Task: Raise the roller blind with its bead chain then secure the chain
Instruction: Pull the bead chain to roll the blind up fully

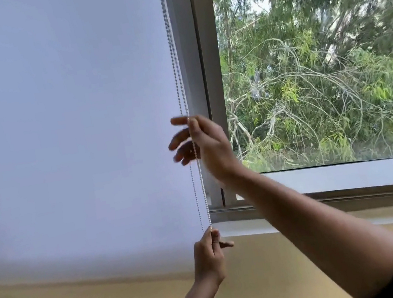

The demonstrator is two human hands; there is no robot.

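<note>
A white roller blind [67, 133] covers the left window pane, and its bottom edge hangs below the sill line. The bead chain [174, 57] hangs as two strands along the blind's right edge. My right hand [205, 145] is up at mid height, thumb and forefinger pinched on the right strand, the other fingers spread. My left hand [208, 257] is lower, at sill level, fist closed around the chain's bottom part. The chain runs taut between both hands.
A grey window frame post [214, 81] stands just right of the chain. The right pane shows trees [318, 65] outside. A white sill [336, 178] runs below it, with a beige wall [275, 278] underneath.
</note>
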